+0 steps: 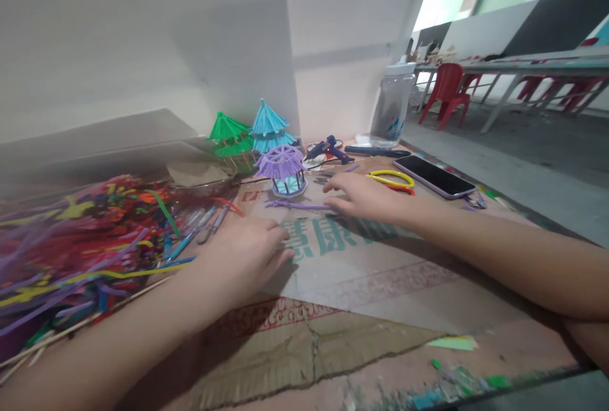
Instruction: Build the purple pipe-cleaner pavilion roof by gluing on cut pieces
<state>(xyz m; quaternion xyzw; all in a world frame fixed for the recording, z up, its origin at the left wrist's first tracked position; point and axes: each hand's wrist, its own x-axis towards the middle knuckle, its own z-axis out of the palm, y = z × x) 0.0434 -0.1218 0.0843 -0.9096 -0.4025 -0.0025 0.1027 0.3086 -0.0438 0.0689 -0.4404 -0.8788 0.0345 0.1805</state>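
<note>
Purple-roofed, blue-floored miniature pavilion (282,167)

We're looking out from a single head-worn camera, facing forward and angled down over the worktop (537,354). We have both forearms entering close up from the lower corners, and the small purple-roofed pavilion (285,167) sits farther off, near mid-frame. We see past it to a pale wall (143,37), and at upper right our view runs deep into the room, to red chairs (447,91). With just this one view, we share no overlap.
</note>
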